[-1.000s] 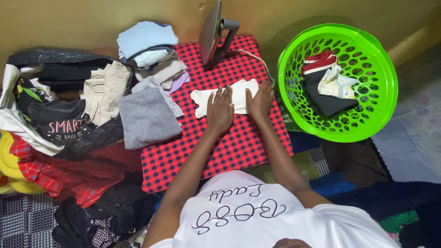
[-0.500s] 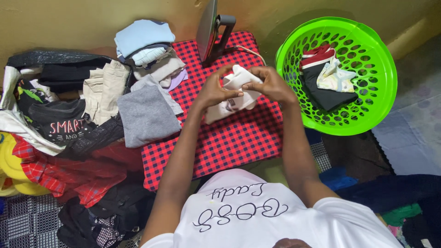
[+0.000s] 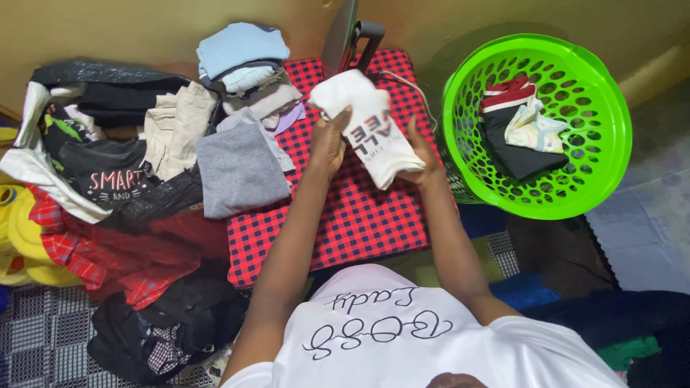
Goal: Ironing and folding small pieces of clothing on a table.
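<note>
Above the red-and-black checked cloth (image 3: 345, 223), in the head view, the white folded garment (image 3: 366, 126) is now lifted clear of the surface; a second ago it lay flat under both palms, and half a second ago it was just being gathered up. The left hand (image 3: 329, 140) grips its upper left edge, fingers closed around the fabric, while the right hand (image 3: 420, 154) supports the lower right side, fingers curled behind it so only the thumb side shows. A dark print faces the camera on the garment, which hangs tilted from about 11 o'clock down to 5 o'clock. By this reading the pressing or smoothing on the cloth is finished and the piece is in transit.

At 12 o'clock from the garment an iron (image 3: 345, 39) stands upright on its heel. At 9 o'clock lies a folded grey garment (image 3: 241, 169), with a stack of folded clothes (image 3: 248, 72) at 10 o'clock. At 3 o'clock sits a green perforated laundry basket (image 3: 611, 144) holding a few pieces. A heap of dark and red clothes (image 3: 122, 237) fills the far left.
</note>
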